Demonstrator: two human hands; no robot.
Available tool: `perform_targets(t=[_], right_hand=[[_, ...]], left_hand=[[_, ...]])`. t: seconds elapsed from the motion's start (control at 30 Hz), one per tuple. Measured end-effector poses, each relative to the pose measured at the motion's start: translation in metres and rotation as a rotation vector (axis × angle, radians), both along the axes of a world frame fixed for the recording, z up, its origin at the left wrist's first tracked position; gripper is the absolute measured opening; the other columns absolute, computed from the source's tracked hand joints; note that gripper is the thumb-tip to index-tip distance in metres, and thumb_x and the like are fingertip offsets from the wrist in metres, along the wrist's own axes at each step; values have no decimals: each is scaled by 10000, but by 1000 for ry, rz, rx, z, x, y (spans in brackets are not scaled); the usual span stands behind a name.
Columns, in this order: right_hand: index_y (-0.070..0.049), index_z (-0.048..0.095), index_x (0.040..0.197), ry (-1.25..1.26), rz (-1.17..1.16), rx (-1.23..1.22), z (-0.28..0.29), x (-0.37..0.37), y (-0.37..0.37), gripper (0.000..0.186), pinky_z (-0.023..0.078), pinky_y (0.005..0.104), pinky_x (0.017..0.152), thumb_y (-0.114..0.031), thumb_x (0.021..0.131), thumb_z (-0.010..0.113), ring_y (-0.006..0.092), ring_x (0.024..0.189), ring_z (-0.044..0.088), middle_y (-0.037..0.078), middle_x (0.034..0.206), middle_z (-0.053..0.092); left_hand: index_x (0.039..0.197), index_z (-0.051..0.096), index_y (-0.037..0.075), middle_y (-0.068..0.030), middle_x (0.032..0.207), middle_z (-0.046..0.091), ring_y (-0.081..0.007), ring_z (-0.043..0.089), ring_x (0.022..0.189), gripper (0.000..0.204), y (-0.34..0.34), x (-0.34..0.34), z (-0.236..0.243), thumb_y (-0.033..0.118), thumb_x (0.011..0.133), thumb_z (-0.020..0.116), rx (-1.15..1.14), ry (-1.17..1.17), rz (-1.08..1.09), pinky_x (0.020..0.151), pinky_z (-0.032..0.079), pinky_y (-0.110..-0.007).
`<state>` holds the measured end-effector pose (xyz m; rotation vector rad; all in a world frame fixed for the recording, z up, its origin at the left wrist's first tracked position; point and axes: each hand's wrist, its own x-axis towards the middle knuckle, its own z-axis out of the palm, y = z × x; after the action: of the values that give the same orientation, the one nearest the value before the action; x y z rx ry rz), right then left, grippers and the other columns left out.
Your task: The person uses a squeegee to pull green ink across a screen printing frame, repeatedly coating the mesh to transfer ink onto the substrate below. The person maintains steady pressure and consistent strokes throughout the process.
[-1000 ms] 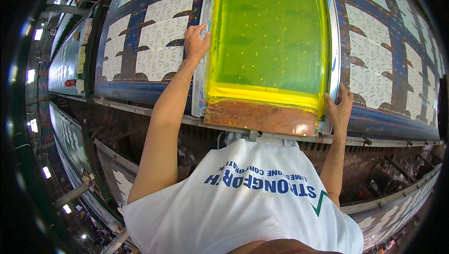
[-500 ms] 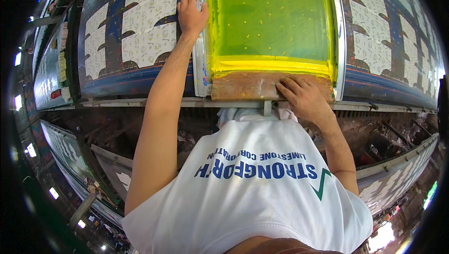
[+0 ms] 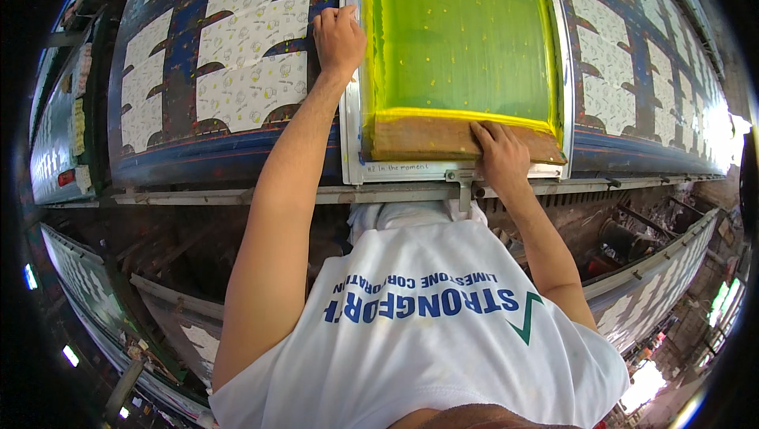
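Since a second ago the right hand (image 3: 500, 156) has left the frame's corner and now lies flat, fingers spread, on the brown wooden squeegee (image 3: 443, 138) at the near end of the metal-framed yellow-green printing screen (image 3: 462, 41). Left hand (image 3: 338, 37) presses the frame's left rail, seemingly loosely curled.

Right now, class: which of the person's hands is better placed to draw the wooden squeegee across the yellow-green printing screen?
The right hand, probably: it already lies flat on the brown wooden squeegee at the near edge of the yellow-green mesh screen. The left hand presses the screen's pale metal frame, steadying it.
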<state>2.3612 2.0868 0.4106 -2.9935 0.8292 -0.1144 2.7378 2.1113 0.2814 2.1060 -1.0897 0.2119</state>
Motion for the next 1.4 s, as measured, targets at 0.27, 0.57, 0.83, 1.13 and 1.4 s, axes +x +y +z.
perform_targets(t=[0.27,0.57,0.83,1.13,1.4], right_hand=[[-139,745,1023,-2,-74,-49,-17,111,-134,156,605,487,746,-164,876,701,346,929,734,127,999,730],[-119,787,1040,79,-63,-97,-19,254,-313,201,632,494,780,-199,877,702,398,929,770,201,1013,770],[-39,805,964,102,45,54,9,310,-414,305,595,515,769,-254,772,708,415,881,756,272,916,753],[-25,806,947,105,82,-8,-13,319,-436,287,608,527,778,-239,781,708,426,897,754,243,950,769],[-34,806,955,195,21,54,-13,255,-353,305,604,532,787,-277,795,714,423,908,756,249,946,766]], left_hand=[[1219,700,68,-133,1137,617,-354,563,1107,343,4,-4,9,-5,891,631,-8,-38,5,998,472,-481],[1333,719,73,-144,1092,638,-339,589,1029,463,2,-9,21,-72,917,576,121,-59,25,978,486,-469],[1323,770,143,-104,1030,609,-298,560,953,478,0,-9,24,-28,900,624,158,-135,23,892,487,-434],[1325,772,150,-111,1034,623,-306,565,949,493,0,-10,24,-53,910,600,159,-96,35,880,498,-431],[1321,777,168,-122,1039,629,-315,574,981,508,1,-8,20,-54,896,609,141,-106,27,921,498,-431]])
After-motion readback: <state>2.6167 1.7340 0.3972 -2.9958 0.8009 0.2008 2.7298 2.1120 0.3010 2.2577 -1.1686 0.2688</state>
